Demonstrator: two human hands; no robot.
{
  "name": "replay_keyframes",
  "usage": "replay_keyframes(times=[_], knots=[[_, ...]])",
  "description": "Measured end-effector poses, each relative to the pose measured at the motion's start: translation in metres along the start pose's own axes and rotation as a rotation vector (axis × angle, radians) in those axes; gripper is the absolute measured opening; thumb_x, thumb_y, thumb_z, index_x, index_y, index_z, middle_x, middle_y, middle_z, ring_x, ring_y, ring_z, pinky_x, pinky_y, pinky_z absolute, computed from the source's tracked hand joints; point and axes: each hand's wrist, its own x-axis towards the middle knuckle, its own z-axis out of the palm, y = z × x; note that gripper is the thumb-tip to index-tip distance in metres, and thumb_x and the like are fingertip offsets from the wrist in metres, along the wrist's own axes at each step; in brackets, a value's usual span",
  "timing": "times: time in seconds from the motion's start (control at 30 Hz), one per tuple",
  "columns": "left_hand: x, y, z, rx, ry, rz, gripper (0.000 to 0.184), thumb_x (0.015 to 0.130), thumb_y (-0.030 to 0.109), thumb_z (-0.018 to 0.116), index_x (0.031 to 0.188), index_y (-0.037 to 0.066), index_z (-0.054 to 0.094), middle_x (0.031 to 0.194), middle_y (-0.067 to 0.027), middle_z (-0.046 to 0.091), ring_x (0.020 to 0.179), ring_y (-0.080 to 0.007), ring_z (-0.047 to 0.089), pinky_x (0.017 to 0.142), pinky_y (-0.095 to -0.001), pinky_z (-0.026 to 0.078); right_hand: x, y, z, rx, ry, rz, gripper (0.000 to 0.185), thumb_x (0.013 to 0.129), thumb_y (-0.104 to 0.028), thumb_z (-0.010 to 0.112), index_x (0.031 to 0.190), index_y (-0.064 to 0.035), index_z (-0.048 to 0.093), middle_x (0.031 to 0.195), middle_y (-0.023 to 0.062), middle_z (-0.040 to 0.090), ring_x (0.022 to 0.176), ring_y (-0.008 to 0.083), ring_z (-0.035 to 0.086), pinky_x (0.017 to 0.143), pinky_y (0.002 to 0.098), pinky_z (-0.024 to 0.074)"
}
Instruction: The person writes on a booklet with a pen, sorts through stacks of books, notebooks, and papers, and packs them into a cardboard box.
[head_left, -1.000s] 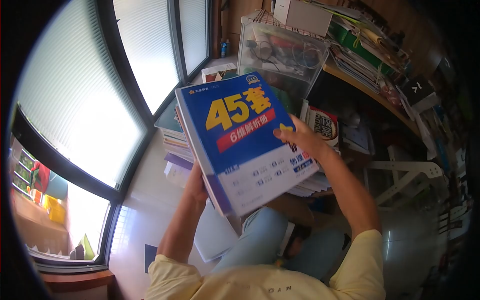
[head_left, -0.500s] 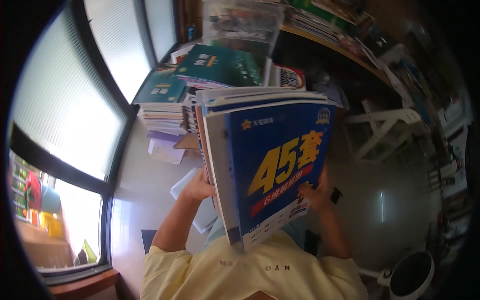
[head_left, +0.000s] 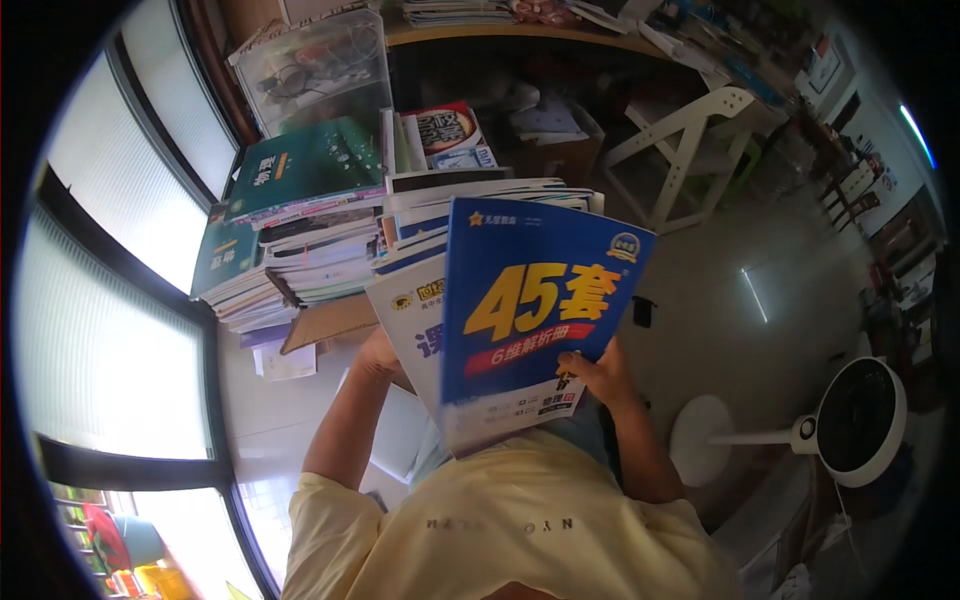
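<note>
A blue book with "45" in yellow [head_left: 540, 300] is held upright in front of my chest. My right hand [head_left: 605, 375] grips its lower right part, thumb on the cover. Behind its left side a white book with purple lettering [head_left: 410, 310] fans out. My left hand [head_left: 380, 355] is at that white book's left edge, its fingers mostly hidden behind the books. Stacks of books [head_left: 320, 265] stand just beyond, with a green book [head_left: 310, 165] on top of one.
A clear plastic box [head_left: 320, 75] is behind the stacks. A desk edge [head_left: 520, 35] runs along the top. To the right are a white folding frame [head_left: 680, 140] and a white round fan [head_left: 860, 420]. Frosted windows [head_left: 110, 350] line the left.
The blue book has been tilted upright and drawn closer to my chest. The white book now shows beside it, fanned out to the left. The view has turned to the right.
</note>
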Motion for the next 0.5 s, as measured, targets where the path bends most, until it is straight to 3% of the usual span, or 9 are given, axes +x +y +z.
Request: replay_keyframes(times=[0.1,0.3,0.33,0.43,0.5], knots=[[0.0,0.005,-0.001,0.004,0.022,0.005,0.057,0.074,0.02,0.078,0.122,-0.001,0.055,0.115,-0.0112,0.06,0.108,-0.0201,0.056,0.094,-0.0333,0.045,0.004,0.001,0.013,0.019,0.075,0.065,0.048,0.082,0.0,0.066,0.123,-0.0005,0.042,0.11,0.0107,0.058,0.098,0.0169,0.06,0.083,0.0309,0.0519],[-0.008,0.017,0.004,0.044,0.053,0.028,0.055,0.076,0.02,0.076,0.123,0.0,0.055,0.116,-0.0115,0.06,0.109,-0.0205,0.055,0.095,-0.0336,0.044,-0.012,-0.002,0.012,-0.153,-0.105,0.187,0.055,0.08,0.001,0.067,0.126,-0.0005,0.037,0.107,0.0105,0.059,0.094,0.019,0.062,0.079,0.0323,0.0536],[-0.01,0.018,0.002,0.052,0.048,0.025,0.055,0.076,0.021,0.076,0.123,0.0,0.055,0.117,-0.0116,0.06,0.109,-0.0206,0.055,0.095,-0.0337,0.044,-0.015,-0.003,0.012,-0.309,-0.112,0.011,0.065,0.077,-0.002,0.073,0.129,-0.0009,0.035,0.11,0.01,0.057,0.102,0.0199,0.058,0.085,0.0343,0.0513],[-0.02,0.018,0.006,0.072,0.029,-0.017,0.054,0.077,0.021,0.075,0.123,0.0,0.054,0.118,-0.0118,0.059,0.11,-0.0208,0.055,0.096,-0.0339,0.044,-0.029,-0.013,0.015,-0.026,-0.045,0.024,0.078,0.072,-0.006,0.08,0.133,-0.0008,0.032,0.118,0.0113,0.052,0.112,0.0204,0.051,0.094,0.0366,0.0458],[-0.034,0.016,0.016,0.092,0.02,-0.037,0.053,0.078,0.021,0.074,0.123,0.0,0.054,0.118,-0.0119,0.059,0.111,-0.021,0.055,0.096,-0.034,0.043,-0.032,-0.002,0.008,-0.005,-0.07,-0.04,0.079,0.076,-0.008,0.077,0.138,-0.0022,0.028,0.122,0.012,0.049,0.115,0.021,0.05,0.094,0.0367,0.0469]])
